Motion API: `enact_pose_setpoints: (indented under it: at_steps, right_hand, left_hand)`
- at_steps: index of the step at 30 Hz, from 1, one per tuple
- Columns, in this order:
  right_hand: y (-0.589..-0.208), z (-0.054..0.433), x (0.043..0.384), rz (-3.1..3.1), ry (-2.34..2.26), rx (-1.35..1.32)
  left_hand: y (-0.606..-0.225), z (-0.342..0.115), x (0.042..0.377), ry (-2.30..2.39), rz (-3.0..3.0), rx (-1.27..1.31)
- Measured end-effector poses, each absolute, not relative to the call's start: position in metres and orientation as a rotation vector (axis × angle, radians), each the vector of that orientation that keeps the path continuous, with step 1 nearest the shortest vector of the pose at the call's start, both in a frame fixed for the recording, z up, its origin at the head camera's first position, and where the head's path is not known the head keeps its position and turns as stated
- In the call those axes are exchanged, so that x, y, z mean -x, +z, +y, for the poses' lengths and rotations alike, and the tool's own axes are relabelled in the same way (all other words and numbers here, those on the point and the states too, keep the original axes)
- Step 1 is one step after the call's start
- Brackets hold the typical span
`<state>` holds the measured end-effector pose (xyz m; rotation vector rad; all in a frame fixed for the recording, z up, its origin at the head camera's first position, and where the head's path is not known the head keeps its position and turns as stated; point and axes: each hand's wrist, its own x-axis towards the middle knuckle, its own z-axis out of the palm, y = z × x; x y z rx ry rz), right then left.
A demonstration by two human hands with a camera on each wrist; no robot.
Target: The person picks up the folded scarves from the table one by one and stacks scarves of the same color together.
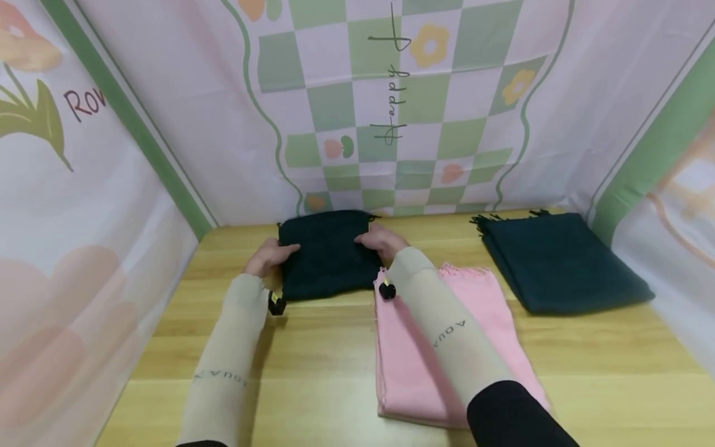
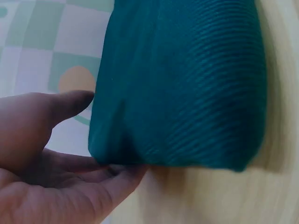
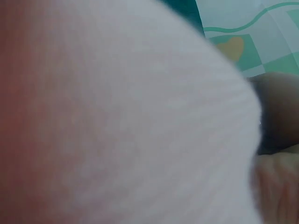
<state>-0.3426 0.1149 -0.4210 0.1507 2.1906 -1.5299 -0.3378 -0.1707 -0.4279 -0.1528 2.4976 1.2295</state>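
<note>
A folded dark green scarf (image 1: 329, 257) with bits of fringe at its upper corners is held between both hands at the back of the table. My left hand (image 1: 270, 254) grips its left side, thumb over the front. In the left wrist view, that hand's fingers (image 2: 117, 184) lie under the scarf's edge (image 2: 182, 93) and the thumb is at its side. My right hand (image 1: 384, 241) holds the right side, thumb on the front face. Blurred pale fabric (image 3: 140, 116) blocks most of the right wrist view; part of the right hand (image 3: 280, 182) shows at its edge.
A folded pink fringed scarf (image 1: 413, 366) lies under the right forearm. Another folded dark green scarf (image 1: 564, 264) lies at the right on the wooden table (image 1: 313, 385). A patterned cloth wall (image 1: 223, 155) closes off the back, with more cloth at both sides.
</note>
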Motion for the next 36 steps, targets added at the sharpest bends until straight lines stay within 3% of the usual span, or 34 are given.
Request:
enact_pose_setpoints:
  at_steps: [11, 20, 36]
  right_hand:
    - [-0.425, 0.119, 0.345, 2.137, -1.573, -0.194]
    - [-0.424, 0.112, 0.345, 2.066, -1.592, -0.208]
    - [-0.421, 0.105, 0.339, 1.975, -1.736, -0.267]
  left_hand:
    - [-0.422, -0.177, 0.338, 1.385, 2.345, 0.319]
    - [-0.427, -0.182, 0.344, 1.242, 2.384, 0.245]
    - [-0.436, -0.174, 0.346, 1.481, 2.200, 0.220]
